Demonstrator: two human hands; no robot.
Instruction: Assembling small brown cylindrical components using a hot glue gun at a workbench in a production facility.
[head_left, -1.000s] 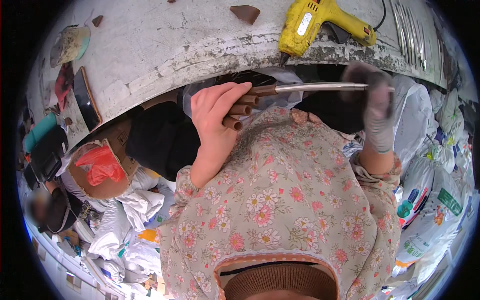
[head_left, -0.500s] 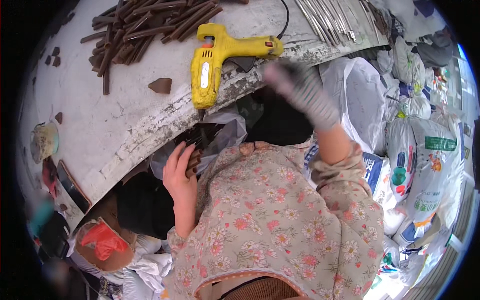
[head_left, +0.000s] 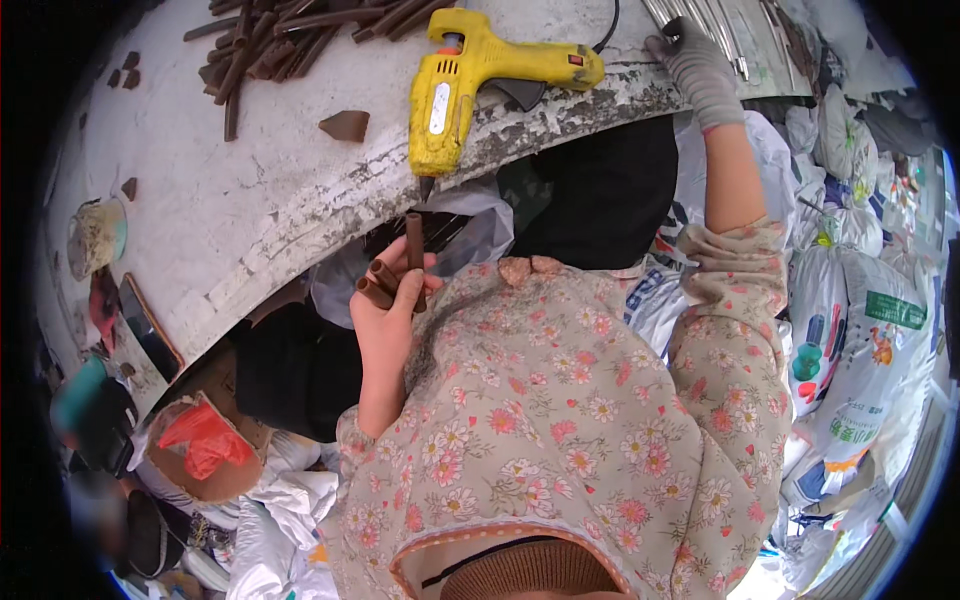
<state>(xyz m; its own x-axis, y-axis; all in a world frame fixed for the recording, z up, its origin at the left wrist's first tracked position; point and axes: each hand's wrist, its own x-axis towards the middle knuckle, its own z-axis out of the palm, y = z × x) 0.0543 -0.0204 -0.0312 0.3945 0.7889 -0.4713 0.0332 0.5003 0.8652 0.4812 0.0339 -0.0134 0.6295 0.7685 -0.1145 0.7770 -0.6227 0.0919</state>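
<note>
My bare left hand (head_left: pixel 388 305) is closed around several short brown tubes (head_left: pixel 375 285), close to my lap. One tube (head_left: pixel 415 240) sticks up between its thumb and fingers. At the far right, my right hand (head_left: pixel 697 75), in a grey striped glove with dark fingertips, lies over the thin silver metal rods (head_left: pixel 738 45). Thumb and fingers look apart there, and no rod shows lifted. A yellow glue gun (head_left: pixel 450 95) lies between the hands on the worn white table (head_left: pixel 240 220), its dark nozzle pointing toward me over the edge.
Brown tubes lie heaped (head_left: pixel 270 50) at the far left, near a loose brown piece (head_left: pixel 345 125). Below the table edge hangs a pale plastic bag (head_left: pixel 335 290) with dark sticks inside. A phone (head_left: pixel 150 325) rests at left. Filled white sacks (head_left: pixel 870 330) crowd the right.
My right hand has moved right and away from me onto the metal rods. My left hand has turned and risen, bringing the brown tubes into clear view, one upright. The whole view has shifted slightly.
</note>
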